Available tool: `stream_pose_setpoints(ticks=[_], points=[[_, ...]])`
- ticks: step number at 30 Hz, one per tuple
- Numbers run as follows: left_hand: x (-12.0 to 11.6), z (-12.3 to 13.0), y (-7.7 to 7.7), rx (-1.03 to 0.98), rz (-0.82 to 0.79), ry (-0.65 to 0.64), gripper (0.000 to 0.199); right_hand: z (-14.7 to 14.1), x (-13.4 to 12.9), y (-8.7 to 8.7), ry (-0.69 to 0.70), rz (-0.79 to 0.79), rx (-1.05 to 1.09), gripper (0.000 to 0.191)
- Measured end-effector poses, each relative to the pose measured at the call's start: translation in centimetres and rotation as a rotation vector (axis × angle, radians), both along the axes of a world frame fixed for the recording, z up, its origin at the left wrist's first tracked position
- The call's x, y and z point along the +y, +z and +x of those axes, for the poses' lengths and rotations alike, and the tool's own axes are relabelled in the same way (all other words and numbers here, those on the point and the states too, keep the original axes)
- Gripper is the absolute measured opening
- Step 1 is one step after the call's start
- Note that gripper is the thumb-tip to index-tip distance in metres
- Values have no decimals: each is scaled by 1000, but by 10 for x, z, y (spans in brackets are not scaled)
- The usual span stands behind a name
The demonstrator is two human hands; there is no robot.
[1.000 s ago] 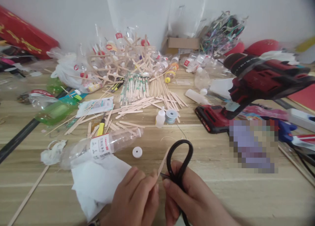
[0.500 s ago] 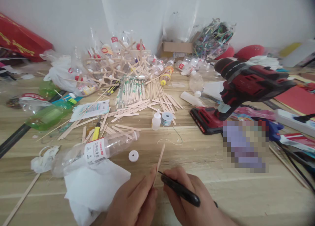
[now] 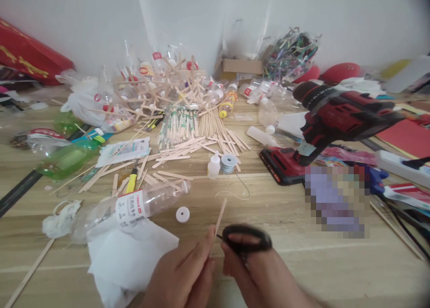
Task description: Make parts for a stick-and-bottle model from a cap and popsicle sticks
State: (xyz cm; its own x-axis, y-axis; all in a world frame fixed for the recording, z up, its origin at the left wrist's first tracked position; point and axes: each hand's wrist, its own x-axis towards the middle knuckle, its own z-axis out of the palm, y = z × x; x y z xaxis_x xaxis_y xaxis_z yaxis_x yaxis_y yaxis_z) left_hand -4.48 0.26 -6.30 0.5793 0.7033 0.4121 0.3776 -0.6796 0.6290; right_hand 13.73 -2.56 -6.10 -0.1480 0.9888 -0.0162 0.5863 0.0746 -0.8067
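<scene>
A flat wooden craft stick (image 3: 220, 216) stands tilted upward between the fingers of my left hand (image 3: 184, 272), which is closed on it. In my right hand (image 3: 258, 272) is a pair of scissors (image 3: 247, 239) with black handles. Their dark tip touches or nearly touches the stick's right side just above my left fingers; most of the blades is hidden. Beyond my hands lie a white bottle cap (image 3: 182, 214) with a hole in it, a small glue bottle (image 3: 213, 166) and a spool of thread (image 3: 228, 163) with a loose end trailing.
A clear plastic bottle (image 3: 157, 200) lies at the left by white paper (image 3: 131, 254). A red and black power drill (image 3: 336, 120) stands at the right. Several craft sticks (image 3: 178, 152), skewers (image 3: 211, 122) and plastic bottles pile up at the back. A yellow-handled screwdriver (image 3: 131, 182) lies among the sticks.
My right hand has turned the scissors, so a handle loop now faces me and shows open above the hand. My left hand and the stick have hardly moved.
</scene>
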Motion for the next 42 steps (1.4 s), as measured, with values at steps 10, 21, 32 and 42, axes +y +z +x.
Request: stream_pose_setpoints(ticks=[10, 21, 32, 42], points=[[-3, -1, 2, -30, -36, -9, 48, -4, 2, 6, -32, -46, 126, 14], [1, 3, 6, -50, -104, -8, 44, -1, 0, -4, -20, 115, -73, 12], [-2, 3, -2, -79, -140, 14, 42, 0, 4, 0, 28, 285, -163, 15], [-1, 2, -4, 12, 24, -11, 51, -4, 14, 24, -34, -701, 875, 38]])
